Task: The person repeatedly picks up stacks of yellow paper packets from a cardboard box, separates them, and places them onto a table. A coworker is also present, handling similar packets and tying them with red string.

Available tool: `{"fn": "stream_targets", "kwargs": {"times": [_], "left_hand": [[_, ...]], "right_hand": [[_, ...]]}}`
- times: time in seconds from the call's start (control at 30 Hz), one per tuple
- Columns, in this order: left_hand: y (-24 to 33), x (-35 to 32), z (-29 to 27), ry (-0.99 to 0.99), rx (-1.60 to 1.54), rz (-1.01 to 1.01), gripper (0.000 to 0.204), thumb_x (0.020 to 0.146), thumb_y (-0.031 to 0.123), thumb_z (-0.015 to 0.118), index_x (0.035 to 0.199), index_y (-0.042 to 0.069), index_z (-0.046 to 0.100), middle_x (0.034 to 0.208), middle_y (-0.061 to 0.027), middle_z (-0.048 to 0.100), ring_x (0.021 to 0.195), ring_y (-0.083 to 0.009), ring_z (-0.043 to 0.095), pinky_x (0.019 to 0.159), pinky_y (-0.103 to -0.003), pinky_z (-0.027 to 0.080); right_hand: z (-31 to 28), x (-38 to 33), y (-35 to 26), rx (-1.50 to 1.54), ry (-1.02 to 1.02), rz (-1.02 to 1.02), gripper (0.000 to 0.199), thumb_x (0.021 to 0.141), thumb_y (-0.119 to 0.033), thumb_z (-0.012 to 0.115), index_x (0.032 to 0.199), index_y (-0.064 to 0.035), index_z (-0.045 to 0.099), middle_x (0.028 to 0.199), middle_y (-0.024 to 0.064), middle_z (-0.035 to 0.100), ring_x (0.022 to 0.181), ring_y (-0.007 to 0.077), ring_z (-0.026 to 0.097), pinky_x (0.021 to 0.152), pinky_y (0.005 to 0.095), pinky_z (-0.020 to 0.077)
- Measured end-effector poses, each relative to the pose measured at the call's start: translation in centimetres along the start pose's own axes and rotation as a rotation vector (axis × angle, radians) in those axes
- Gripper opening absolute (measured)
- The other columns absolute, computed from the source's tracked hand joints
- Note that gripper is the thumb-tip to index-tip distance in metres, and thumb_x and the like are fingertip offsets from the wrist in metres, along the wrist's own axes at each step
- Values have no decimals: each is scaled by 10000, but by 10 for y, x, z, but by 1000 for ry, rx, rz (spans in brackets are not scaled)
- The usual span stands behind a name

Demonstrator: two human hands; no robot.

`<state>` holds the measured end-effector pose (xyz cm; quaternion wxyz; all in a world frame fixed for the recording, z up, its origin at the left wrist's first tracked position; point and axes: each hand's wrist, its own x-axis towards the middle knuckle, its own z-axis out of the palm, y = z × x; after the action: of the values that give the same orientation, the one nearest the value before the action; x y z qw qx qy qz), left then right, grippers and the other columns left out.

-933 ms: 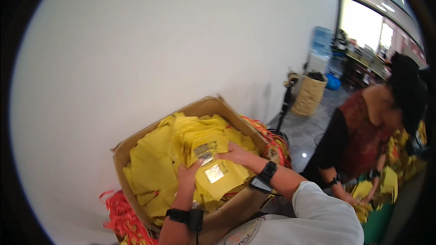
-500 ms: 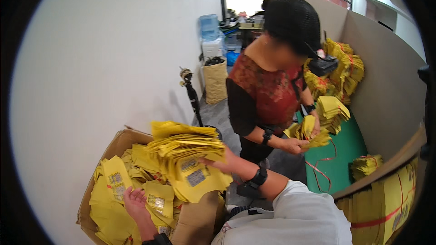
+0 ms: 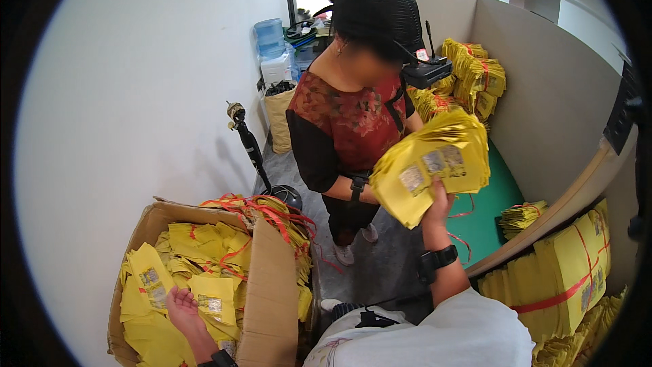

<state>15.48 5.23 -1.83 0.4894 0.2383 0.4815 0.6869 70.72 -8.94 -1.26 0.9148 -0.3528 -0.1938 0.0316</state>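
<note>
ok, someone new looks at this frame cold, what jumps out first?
The thick stack of yellow bags raised in the right hand, mid-frame, in front of a co-worker in a red patterned top. Then the open cardboard box at lower left, full of loose yellow bags, with the left hand palm-up over them. Tied yellow bundles are stacked at right.

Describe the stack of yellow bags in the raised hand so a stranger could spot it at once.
Start at the green table by the tan partition. Just in front of it, the right hand lifts a fanned stack of flat yellow bags with small grey printed patches. Unlike the bundles piled nearby, it has no red string and is off every surface.
</note>
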Motion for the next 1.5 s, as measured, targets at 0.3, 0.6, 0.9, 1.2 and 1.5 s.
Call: {"fn": "stream_targets", "kwargs": {"times": [0.3, 0.6, 0.9, 1.2, 1.5], "left_hand": [[1, 5, -8, -46, 12, -14, 256, 850, 281, 579, 1001, 74, 568, 752, -22, 572, 632, -121, 525, 553, -235, 406], [37, 22, -83, -51, 28, -18, 188, 842, 215, 588, 968, 77, 564, 737, -59, 593, 629, -156, 562, 547, -264, 431], [72, 11, -99, -70, -1, -74, 176, 899, 169, 471, 982, 37, 551, 774, -74, 600, 651, -162, 565, 587, -280, 444], [76, 17, -109, -107, -32, -70, 168, 904, 143, 466, 979, 25, 560, 786, -82, 606, 651, -155, 566, 585, -272, 446], [71, 33, -104, -97, 31, -49, 147, 897, 110, 469, 970, 24, 563, 775, -77, 603, 658, -146, 567, 582, -273, 444]], "right_hand": [[-138, 58, 38, -302, 878, -44, 473, 795, -168, 664, 1164, 54, 467, 1106, 181, 572, 868, 288, 597, 723, 396, 513], [-276, 2, 88, -903, 871, 443, 283, 817, -249, 612, 956, -5, 574, 920, 160, 597, 716, 277, 578, 630, 414, 488], [-251, -61, 83, -984, 624, 567, 156, 854, -211, 546, 862, -55, 554, 814, 90, 548, 650, 213, 524, 575, 364, 445], [-229, -153, 104, -784, 230, 832, 151, 891, -173, 480, 768, -104, 535, 707, 21, 499, 584, 149, 471, 520, 313, 402], [125, -308, 90, -547, -1240, 544, 258, 851, -112, 593, 666, -65, 420, 620, -23, 391, 592, 71, 388, 527, 238, 348]]}}
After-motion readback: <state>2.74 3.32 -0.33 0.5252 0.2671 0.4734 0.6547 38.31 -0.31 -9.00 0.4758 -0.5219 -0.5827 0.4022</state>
